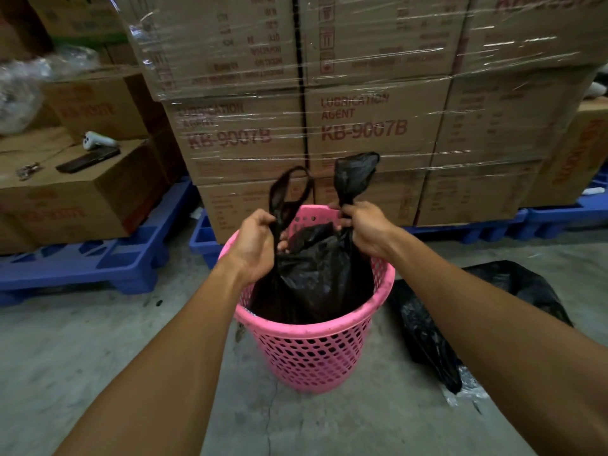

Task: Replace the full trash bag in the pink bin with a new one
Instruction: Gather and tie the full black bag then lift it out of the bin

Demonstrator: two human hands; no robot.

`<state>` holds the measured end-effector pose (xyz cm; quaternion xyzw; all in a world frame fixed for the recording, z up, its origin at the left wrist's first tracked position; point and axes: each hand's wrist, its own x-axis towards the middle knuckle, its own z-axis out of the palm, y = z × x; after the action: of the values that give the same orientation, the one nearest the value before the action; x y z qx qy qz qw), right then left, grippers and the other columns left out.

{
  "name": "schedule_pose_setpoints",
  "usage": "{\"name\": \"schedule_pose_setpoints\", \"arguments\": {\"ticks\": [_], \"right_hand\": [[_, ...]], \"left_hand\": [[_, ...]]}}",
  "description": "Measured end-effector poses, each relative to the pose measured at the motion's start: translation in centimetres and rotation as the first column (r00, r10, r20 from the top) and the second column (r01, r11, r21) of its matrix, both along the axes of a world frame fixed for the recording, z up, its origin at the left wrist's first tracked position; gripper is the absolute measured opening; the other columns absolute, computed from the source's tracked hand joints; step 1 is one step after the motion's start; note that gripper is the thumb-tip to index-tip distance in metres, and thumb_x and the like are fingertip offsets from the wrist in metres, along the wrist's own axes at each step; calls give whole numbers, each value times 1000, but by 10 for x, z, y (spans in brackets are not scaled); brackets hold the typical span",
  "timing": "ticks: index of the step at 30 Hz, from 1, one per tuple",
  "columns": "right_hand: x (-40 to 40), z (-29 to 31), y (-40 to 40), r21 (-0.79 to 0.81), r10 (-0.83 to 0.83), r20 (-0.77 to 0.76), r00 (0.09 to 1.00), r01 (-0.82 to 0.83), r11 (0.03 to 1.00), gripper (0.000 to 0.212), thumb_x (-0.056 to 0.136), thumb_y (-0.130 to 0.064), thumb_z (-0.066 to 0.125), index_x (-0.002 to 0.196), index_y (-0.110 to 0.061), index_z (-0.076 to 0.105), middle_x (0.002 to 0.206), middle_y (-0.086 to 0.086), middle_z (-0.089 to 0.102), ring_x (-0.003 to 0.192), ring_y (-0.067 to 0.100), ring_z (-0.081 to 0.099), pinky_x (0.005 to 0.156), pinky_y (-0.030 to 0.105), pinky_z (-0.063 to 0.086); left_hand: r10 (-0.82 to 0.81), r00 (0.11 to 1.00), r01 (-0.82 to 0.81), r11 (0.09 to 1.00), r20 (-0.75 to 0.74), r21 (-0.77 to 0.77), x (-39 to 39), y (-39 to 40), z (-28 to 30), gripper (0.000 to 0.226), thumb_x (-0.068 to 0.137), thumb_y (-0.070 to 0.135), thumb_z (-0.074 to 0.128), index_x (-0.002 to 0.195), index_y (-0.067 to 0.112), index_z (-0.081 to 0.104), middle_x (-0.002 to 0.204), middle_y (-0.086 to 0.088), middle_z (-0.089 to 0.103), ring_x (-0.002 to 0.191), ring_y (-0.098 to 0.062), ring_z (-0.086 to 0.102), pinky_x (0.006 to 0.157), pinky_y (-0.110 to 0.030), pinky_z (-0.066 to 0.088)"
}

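Observation:
A pink perforated bin (312, 357) stands on the concrete floor in the middle of the head view. A black trash bag (316, 274) hangs inside it, its two handles sticking up above the rim. My left hand (255, 245) is closed around the left handle loop. My right hand (362, 228) grips the right handle just under its bunched top. On the floor to the right of the bin lies another black trash bag (427, 334), partly hidden by my right forearm.
Shrink-wrapped cardboard boxes (362, 126) on blue pallets (98, 261) rise right behind the bin. At left, a lower box (65, 192) carries a phone (87, 159) and a white controller (97, 141). Bare concrete floor lies in front of the bin.

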<state>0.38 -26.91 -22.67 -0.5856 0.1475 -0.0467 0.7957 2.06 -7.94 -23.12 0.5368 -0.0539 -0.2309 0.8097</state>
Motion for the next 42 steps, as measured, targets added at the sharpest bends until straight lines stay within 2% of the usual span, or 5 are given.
{"name": "schedule_pose_setpoints", "arguments": {"ticks": [8, 23, 28, 34, 42], "right_hand": [[-14, -19, 23, -303, 233, 159, 959, -177, 936, 20, 88, -11, 58, 105, -6, 67, 103, 20, 67, 94, 30, 64, 90, 45, 51], [-27, -9, 15, -356, 564, 186, 805, -480, 802, 57, 80, 10, 66, 132, -10, 57, 116, 18, 68, 110, 27, 66, 95, 35, 54], [-21, -6, 33, -177, 293, 162, 942, -264, 948, 26, 93, -15, 62, 110, 2, 69, 94, 20, 69, 77, 26, 65, 69, 31, 52], [-1, 8, 31, 153, 52, -140, 989, -30, 988, 27, 99, -21, 52, 75, -10, 61, 44, 0, 55, 27, 4, 44, 30, 13, 33], [-4, -1, 14, -468, 126, -71, 990, -144, 872, 24, 91, -10, 63, 72, -18, 50, 63, -4, 55, 39, 5, 46, 40, 18, 39]], "left_hand": [[42, 996, -70, 908, 77, 413, 1, -27, -11, 38, 87, 57, 51, 69, 23, 52, 46, 6, 35, 32, -5, 25, 34, -14, 15], [284, 943, -196, 898, -176, 394, 5, -33, -4, 17, 91, 29, 52, 87, 20, 65, 62, 0, 67, 36, -12, 56, 38, -14, 36], [323, 938, -263, 899, -125, 352, 3, -37, -3, 35, 92, 37, 51, 63, 18, 54, 29, 7, 39, 28, -9, 33, 35, -13, 21], [184, 970, -187, 982, 160, 0, -7, -42, 0, 29, 100, 30, 48, 120, 20, 66, 63, 6, 58, 41, 0, 39, 38, -10, 30], [74, 857, -282, 895, 509, 345, -19, -34, 3, 14, 90, 6, 63, 101, 1, 72, 59, 16, 67, 55, 11, 56, 58, -10, 44]]}}
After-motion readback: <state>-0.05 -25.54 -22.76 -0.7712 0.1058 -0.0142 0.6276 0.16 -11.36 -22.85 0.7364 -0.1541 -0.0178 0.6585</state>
